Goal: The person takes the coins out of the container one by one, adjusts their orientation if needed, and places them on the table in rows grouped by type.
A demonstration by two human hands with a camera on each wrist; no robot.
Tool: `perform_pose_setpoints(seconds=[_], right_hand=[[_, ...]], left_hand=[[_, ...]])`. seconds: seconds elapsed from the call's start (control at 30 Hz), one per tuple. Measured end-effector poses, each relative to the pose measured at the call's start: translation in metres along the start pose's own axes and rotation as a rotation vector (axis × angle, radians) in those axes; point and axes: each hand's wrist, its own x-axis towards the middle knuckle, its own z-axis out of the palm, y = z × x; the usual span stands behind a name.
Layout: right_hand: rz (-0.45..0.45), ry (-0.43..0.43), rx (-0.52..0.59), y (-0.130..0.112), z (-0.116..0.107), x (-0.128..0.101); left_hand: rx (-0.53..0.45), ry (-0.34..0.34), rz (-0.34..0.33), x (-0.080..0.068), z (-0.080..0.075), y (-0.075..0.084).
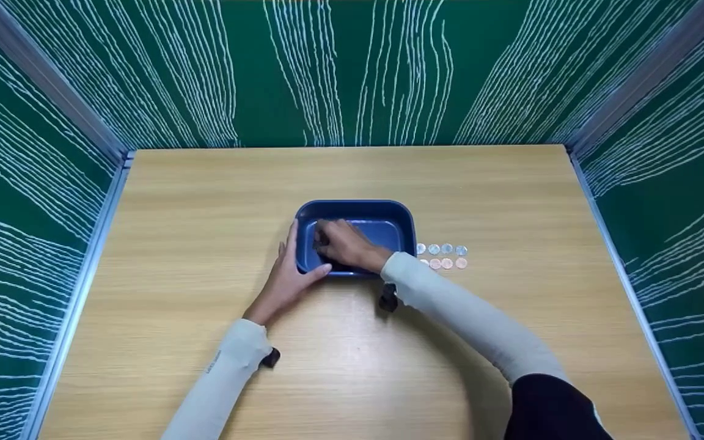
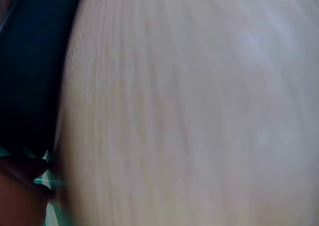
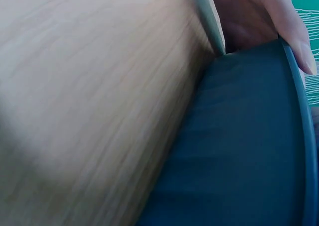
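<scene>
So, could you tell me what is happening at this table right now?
A person is working at a blue tray on the wooden table. The left hand holds the tray's left side, thumb along its near rim. The right hand reaches inside it. Two rows of coins lie just right of the tray.

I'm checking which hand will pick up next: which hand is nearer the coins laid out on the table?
Right. The right hand reaches into the blue tray, beside the coins; the left hand grips the tray's far side.
</scene>
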Motion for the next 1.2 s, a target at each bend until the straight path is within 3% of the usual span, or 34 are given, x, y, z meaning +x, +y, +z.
perform_pose_setpoints(seconds=[0.17, 0.5, 1.2], right_hand=[[0.022, -0.016, 0.007, -0.019, -0.020, -0.012], [0.023, 0.046, 0.111, -0.013, -0.048, -0.031], [0.007, 0.143, 0.128, -0.007, -0.084, -0.075]], left_hand=[[-0.006, -0.006, -0.011, 0.000, 0.000, 0.001], [-0.011, -0.016, -0.068, 0.001, 0.000, 0.004], [-0.017, 0.004, -0.051, -0.003, 0.001, 0.005]])
